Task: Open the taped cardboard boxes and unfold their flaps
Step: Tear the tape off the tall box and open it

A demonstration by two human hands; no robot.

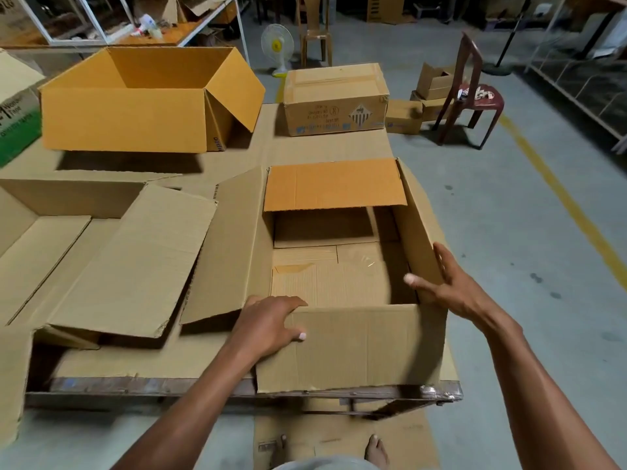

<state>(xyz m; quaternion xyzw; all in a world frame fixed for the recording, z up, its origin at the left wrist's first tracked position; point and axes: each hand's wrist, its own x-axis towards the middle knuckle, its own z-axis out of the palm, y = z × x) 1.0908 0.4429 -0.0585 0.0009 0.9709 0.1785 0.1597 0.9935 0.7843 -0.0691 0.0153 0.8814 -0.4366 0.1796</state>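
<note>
An open brown cardboard box (339,276) stands at the table's near right corner. Its far flap (334,186) leans over the opening, its left flap (230,245) is spread outward, and its near flap (353,347) hangs down over the table edge. My left hand (268,325) grips the near flap at its left top corner, thumb on the outside face. My right hand (441,283) holds the box's right wall near the front corner, thumb inside and fingers outside. A taped, closed box (334,100) sits at the far end of the table.
A large orange open box (135,100) stands at the back left. Another opened box (112,252) with spread flaps lies to the left. Flat cardboard covers the table (305,147). A chair (468,93), small boxes and a fan (276,45) stand on the floor beyond.
</note>
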